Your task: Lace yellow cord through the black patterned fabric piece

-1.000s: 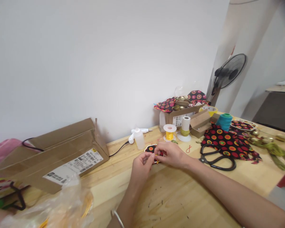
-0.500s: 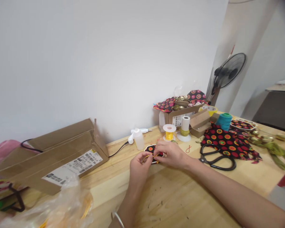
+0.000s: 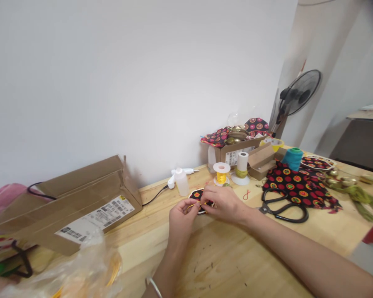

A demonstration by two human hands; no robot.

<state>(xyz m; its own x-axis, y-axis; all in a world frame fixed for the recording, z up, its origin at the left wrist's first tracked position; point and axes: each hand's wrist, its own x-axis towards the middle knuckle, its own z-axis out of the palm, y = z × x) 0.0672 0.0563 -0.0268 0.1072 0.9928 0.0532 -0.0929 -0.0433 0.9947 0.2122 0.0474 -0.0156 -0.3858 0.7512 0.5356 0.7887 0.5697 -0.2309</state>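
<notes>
Left hand is closed in a narrow pinch on a yellow cord; right hand pinches the same cord over a small patterned fabric piece lying on the worktop. The cord runs left to right between the hands, with the fabric piece just beyond the fingertips on the far side, nearer the right hand. Scissors lie well apart to the right.
</notes>
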